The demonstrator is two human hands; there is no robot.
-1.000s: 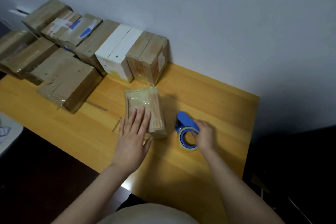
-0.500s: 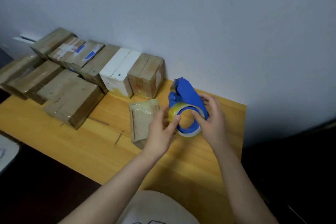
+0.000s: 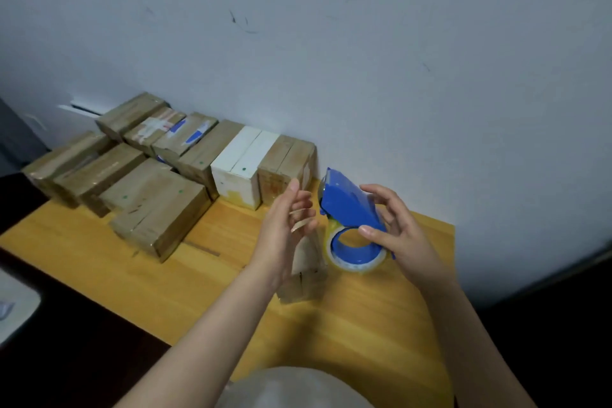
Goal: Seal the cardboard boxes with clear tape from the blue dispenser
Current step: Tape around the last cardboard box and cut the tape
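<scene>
- Right hand grips the blue dispenser above the desk.
- Left hand, loosely curled, is just left of it; whether it holds anything is unclear.
- Cardboard box lies below.

A: Dispenser?
B: blue dispenser held up off the table in right hand, cutter end up-left, clear tape roll on its lower end, yellowish edge
A: Boxes?
B: small brown box flat on the table just beside it, partly hidden, glossy; other cardboard boxes in two rows back left, touching, one white box among them
</scene>
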